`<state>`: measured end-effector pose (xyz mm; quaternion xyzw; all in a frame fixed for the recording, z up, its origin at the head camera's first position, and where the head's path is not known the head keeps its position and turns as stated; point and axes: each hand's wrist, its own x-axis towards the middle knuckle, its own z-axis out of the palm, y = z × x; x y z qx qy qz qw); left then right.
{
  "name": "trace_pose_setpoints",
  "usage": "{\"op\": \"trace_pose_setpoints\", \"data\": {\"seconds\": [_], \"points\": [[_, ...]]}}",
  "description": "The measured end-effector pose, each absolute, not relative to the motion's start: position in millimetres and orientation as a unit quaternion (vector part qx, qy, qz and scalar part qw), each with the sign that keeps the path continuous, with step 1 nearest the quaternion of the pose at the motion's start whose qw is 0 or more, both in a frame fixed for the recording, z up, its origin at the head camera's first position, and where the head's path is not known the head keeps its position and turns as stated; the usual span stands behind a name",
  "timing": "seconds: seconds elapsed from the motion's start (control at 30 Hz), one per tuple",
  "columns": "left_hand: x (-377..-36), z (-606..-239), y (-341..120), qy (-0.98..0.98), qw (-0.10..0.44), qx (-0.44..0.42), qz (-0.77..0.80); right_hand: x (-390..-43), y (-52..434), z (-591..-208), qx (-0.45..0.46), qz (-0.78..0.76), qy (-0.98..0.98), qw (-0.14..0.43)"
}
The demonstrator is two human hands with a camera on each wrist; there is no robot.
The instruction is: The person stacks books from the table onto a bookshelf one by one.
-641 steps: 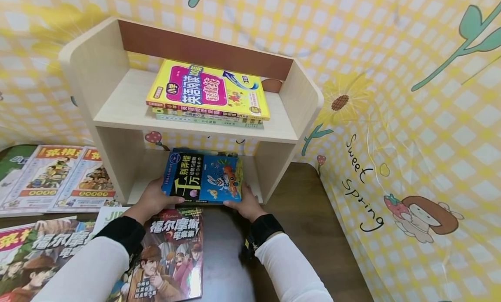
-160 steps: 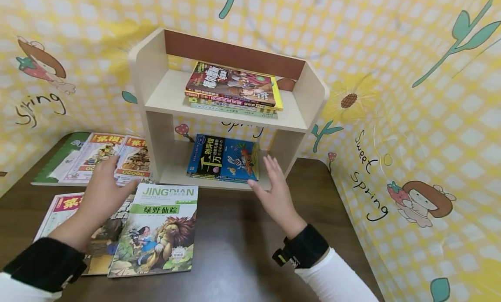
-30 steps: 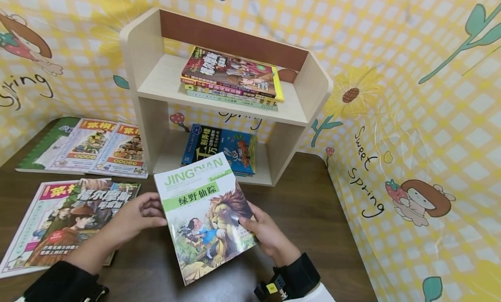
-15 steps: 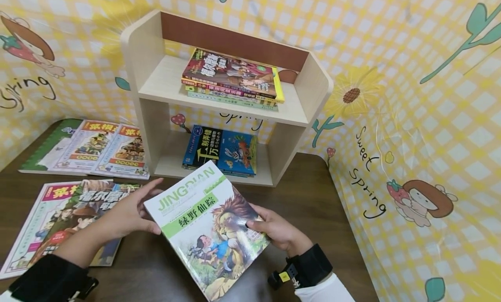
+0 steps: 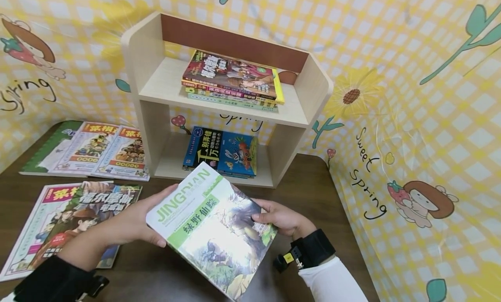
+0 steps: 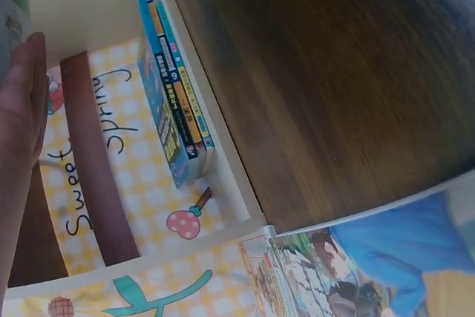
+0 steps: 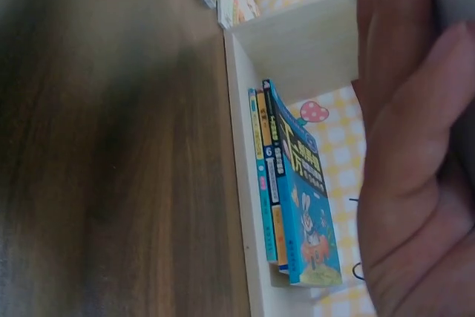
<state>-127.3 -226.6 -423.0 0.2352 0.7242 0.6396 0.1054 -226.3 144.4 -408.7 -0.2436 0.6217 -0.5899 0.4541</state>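
Both hands hold a green-and-white storybook (image 5: 213, 230) with a lion cover above the dark table (image 5: 313, 197), tilted and turned clockwise. My left hand (image 5: 135, 219) grips its left edge, thumb on the cover. My right hand (image 5: 279, 217) grips the right edge, fingers curled over it. Just beyond stands a small wooden shelf (image 5: 156, 84): a stack of books (image 5: 232, 80) lies on its upper board and a blue book stack (image 5: 221, 151) in its lower bay. The left wrist view shows that blue stack (image 6: 174, 105) edge-on, as does the right wrist view (image 7: 293, 198).
Several comic books (image 5: 74, 215) lie flat on the table at the left, with more (image 5: 98, 147) further back beside the shelf. A yellow checked backdrop (image 5: 411, 119) with cartoon prints walls the table at the back and right.
The storybook has turned further clockwise and tipped flatter between my hands over the last second, and now catches glare. Earlier it lay on the table with both hands empty.
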Motion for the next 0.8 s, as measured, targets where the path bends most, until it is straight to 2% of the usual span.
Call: {"op": "trace_pose_setpoints", "data": {"seconds": [0.23, 0.57, 0.8], "points": [[-127, -426, -225, 0.743, 0.094, 0.204, 0.63, -230, 134, -412, -0.152, -0.598, 0.685, 0.386], [-125, -435, -227, 0.736, 0.077, 0.175, 0.65, -229, 121, -414, -0.064, -0.632, 0.702, 0.321], [-118, -438, -221, 0.727, 0.06, 0.103, 0.676, -227, 115, -411, -0.019, -0.667, 0.698, 0.259]]}}
